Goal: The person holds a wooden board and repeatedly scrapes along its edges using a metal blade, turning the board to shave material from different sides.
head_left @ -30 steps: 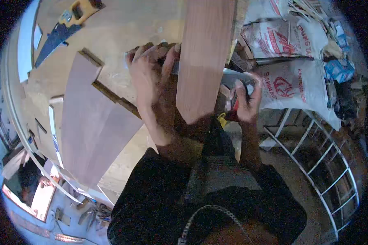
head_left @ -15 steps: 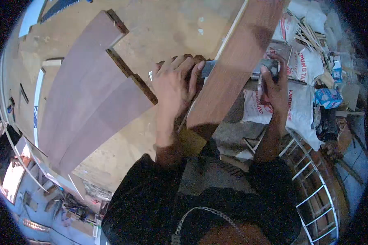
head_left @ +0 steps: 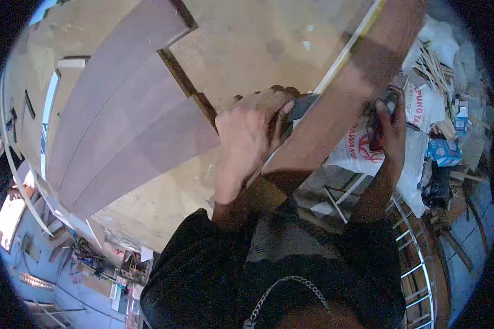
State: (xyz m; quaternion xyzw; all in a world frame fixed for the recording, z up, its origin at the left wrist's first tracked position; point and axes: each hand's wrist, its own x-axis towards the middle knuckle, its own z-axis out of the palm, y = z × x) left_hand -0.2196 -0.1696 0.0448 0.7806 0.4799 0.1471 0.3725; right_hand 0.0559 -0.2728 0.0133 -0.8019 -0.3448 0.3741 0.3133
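Observation:
My left hand [head_left: 252, 123] is closed round the end of a flat grey bar [head_left: 304, 107], which meets the left edge of a long reddish-brown board [head_left: 335, 118]. That board slants from the upper right down to the middle, with a pale strip along its left edge. On the board's right side, my right hand [head_left: 389, 126] has its fingers curled round a dark object [head_left: 377, 118], whose shape is hard to make out in shadow. Left of my left hand, a large curved pinkish panel [head_left: 126, 104] with a stepped dark edge lies on the worktable.
The tan worktable [head_left: 247, 38] spans the upper left. White printed sacks [head_left: 422, 109], thin wood strips [head_left: 433, 66] and a blue-and-white box [head_left: 444, 152] are at the right. A metal ladder-like frame [head_left: 420, 274] stands lower right. Clutter lies at the lower left.
The view has shifted, so the board and both hands appear further right and slightly lower. The dark object in my right hand is turned differently, and its grey metal part shows less.

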